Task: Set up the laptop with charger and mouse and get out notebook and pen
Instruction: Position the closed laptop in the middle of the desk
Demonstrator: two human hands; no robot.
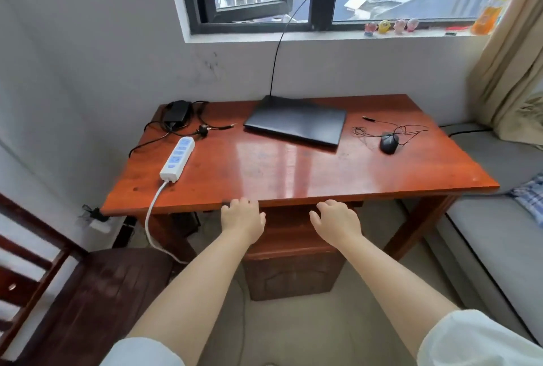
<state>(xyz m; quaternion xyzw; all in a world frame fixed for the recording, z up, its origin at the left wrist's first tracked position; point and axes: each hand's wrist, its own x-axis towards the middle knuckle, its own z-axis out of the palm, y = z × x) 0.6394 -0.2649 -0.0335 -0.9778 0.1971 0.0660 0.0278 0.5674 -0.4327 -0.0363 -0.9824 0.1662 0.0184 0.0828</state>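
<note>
Glossy reddish-brown wooden counter (293, 171), streaked with pale window glare. Matte dark grey closed laptop (296, 124). Black glossy mouse (388, 143) trailing a thin black cord. Black charger brick (177, 111) with tangled black cable. White power strip (177, 159) with light blue sockets and a white lead. Beige curtain (511, 71) at the right. Blue and white checked cloth (531, 201) on a grey mattress (499, 218). Pink and yellow little figurines (390, 26) on the sill. Dark brown wooden chair (97, 286). White sleeves at both arms.

Bare forearms, left hand (243, 220), right hand (338, 223), short white sleeves
</note>
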